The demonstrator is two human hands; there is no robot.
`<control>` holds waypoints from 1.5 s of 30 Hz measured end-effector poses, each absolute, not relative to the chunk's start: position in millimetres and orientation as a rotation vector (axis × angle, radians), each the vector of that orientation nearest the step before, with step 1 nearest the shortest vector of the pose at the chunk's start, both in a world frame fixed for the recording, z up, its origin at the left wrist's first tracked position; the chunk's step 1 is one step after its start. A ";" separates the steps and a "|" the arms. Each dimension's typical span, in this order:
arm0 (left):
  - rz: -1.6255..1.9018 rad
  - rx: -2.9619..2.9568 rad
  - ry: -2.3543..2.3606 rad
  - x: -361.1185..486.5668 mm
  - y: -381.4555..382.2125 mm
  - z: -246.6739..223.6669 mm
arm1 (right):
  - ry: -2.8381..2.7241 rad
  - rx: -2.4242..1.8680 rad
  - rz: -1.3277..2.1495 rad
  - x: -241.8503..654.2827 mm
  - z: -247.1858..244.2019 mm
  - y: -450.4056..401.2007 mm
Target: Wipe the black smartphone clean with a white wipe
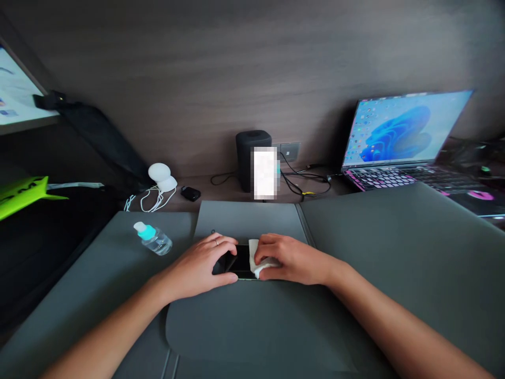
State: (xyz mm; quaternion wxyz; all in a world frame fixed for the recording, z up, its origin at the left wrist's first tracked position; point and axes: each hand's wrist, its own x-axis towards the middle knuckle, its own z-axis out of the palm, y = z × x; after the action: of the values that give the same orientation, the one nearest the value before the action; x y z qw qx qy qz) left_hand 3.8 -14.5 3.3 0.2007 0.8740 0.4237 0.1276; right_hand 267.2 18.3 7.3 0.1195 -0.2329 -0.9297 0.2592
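Note:
A smartphone (242,262) with a dark, glossy screen lies flat on the grey mat. My left hand (209,263) grips its left end, thumb along the near edge and fingers along the far edge. A ring shows on one of those fingers. My right hand (282,258) is closed around a folded white tissue (253,258), which rests against the screen. The phone's right end is hidden under the tissue and that hand. To the left on the mat, a clear spray bottle (153,239) with a turquoise collar lies on its side.
Behind the mat (252,326) stand a black speaker (243,158) and a blurred-out white object (265,173). Cables (294,184) run right toward an open laptop (390,137). A white rounded device (161,175) and a small black item (191,193) sit back left.

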 end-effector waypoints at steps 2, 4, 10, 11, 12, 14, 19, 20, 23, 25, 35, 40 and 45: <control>0.344 2.443 1.182 4.7 -15.1 5.0 | -2.706 -0.714 0.762 268.0 8.0 18.3; 0.332 2.446 1.185 5.4 -15.5 5.6 | -2.691 -0.729 0.749 266.7 7.7 18.1; 0.366 2.433 1.193 2.8 -14.5 0.3 | -2.717 -0.679 0.763 266.0 6.3 16.3; 0.365 2.429 1.195 2.3 -14.4 -0.2 | -2.729 -0.682 0.768 267.3 7.2 15.8; 0.363 2.426 1.200 2.1 -14.5 -0.4 | -2.739 -0.687 0.770 268.6 8.4 15.2; 0.353 2.425 1.210 2.7 -14.6 -0.2 | -2.757 -0.702 0.765 270.2 11.2 13.8; 0.365 2.408 1.205 5.6 -14.1 0.3 | -2.803 -0.718 0.717 268.9 15.4 12.1; 0.372 2.404 1.206 5.8 -13.8 0.0 | -2.808 -0.707 0.707 268.6 15.2 12.2; 0.381 2.395 1.215 5.6 -12.9 -1.4 | -2.804 -0.671 0.687 268.5 13.6 12.3; 0.384 2.390 1.217 5.7 -12.4 -2.4 | -2.794 -0.655 0.679 269.0 12.6 11.7; 0.399 2.400 1.212 5.6 -11.4 -5.5 | -2.792 -0.652 0.691 274.9 12.4 10.3; 0.432 2.388 1.226 8.8 -9.7 -4.7 | -2.766 -0.684 0.689 277.0 10.4 14.0; 0.442 2.399 1.237 11.8 -10.0 -1.7 | -2.711 -0.684 0.670 270.0 9.9 12.0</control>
State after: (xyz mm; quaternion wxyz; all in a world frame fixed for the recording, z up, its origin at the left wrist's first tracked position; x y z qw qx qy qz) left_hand 11.8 -10.0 -1.7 0.2018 0.8591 0.4429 0.1583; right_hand 270.0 12.0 9.9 0.1330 -0.2358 -0.9345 0.2309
